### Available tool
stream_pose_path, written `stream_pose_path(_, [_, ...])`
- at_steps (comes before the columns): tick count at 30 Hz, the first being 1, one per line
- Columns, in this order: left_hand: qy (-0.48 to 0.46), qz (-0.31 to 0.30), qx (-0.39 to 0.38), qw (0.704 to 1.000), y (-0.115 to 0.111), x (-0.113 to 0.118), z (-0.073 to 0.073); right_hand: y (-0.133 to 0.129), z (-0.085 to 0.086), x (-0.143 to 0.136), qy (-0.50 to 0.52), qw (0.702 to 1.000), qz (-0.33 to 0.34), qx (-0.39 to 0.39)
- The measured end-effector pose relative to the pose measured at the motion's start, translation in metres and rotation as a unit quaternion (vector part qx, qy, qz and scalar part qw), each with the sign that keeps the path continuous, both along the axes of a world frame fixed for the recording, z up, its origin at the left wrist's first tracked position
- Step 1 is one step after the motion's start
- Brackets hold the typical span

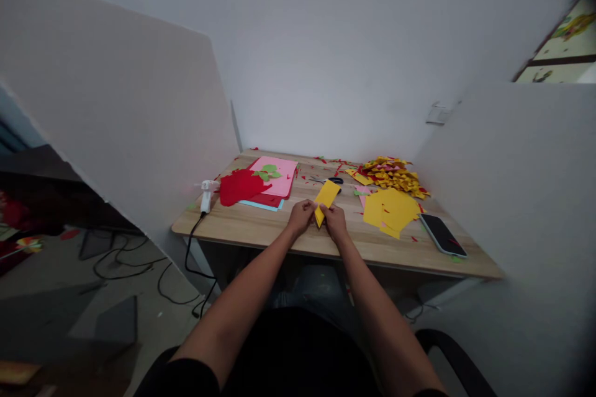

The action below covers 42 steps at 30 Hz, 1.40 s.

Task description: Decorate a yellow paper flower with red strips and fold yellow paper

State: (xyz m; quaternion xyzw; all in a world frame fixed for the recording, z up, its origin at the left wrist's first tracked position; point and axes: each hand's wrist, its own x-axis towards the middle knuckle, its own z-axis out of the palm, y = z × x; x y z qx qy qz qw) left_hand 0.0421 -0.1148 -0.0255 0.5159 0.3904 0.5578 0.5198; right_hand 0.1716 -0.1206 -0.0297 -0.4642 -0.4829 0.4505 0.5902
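Observation:
A folded strip of yellow paper [328, 193] is held over the front middle of the wooden table. My left hand [302, 216] pinches its lower left edge, and my right hand [334, 221] grips the lower right side with the thumb on the paper. The strip's bottom end comes to a point between the two hands. Just behind the paper lie scissors [334, 180] with dark handles, partly covered by it. To the right of my right hand rest flat yellow paper pieces [392, 209].
On the left, a white glue gun [206, 196] with a black cord stands near red cut paper [242, 187], pink sheets [285, 177] and green leaf shapes [268, 172]. A pile of yellow and red folded pieces [393, 175] sits back right; a phone [442, 236] lies near the right edge. Partitions flank the table [261, 231].

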Motion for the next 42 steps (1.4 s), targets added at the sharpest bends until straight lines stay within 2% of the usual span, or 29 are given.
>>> stream_pose_path(6, [0.08,0.001,0.044,0.996,-0.003,-0.003,-0.001,-0.002,0.002,-0.003,0.008,1.0,-0.005,0.016])
stream_pose_path(12, [0.148,-0.044,0.063,0.986,-0.004,-0.007,-0.003,0.006,0.0,0.004,0.056,0.995,-0.075,0.035])
stream_pose_path(15, [0.157,-0.062,0.07,0.983,-0.006,-0.006,-0.003,0.007,0.002,0.005,0.068,0.994,-0.083,0.035])
stream_pose_path(17, [0.142,-0.05,0.075,0.986,-0.006,-0.004,-0.001,0.004,0.005,0.004,0.063,0.996,-0.055,0.03])
stream_pose_path(23, [0.062,0.006,0.066,0.996,-0.004,-0.002,0.002,-0.008,0.01,0.0,0.013,0.993,0.113,-0.011])
stream_pose_path(27, [0.054,0.033,0.067,0.996,-0.003,-0.005,0.001,-0.008,0.008,0.002,0.002,0.989,0.143,-0.023])
stream_pose_path(31, [0.063,0.044,0.07,0.995,-0.003,-0.006,0.0,-0.006,0.007,0.004,0.006,0.994,0.106,-0.009])
stream_pose_path(36, [0.083,0.015,0.076,0.994,-0.003,-0.005,-0.003,-0.003,0.007,0.004,0.041,0.998,0.024,0.039])
stream_pose_path(42, [0.082,0.005,0.081,0.993,-0.005,-0.004,0.001,-0.001,0.005,0.004,0.053,0.998,0.014,0.044])
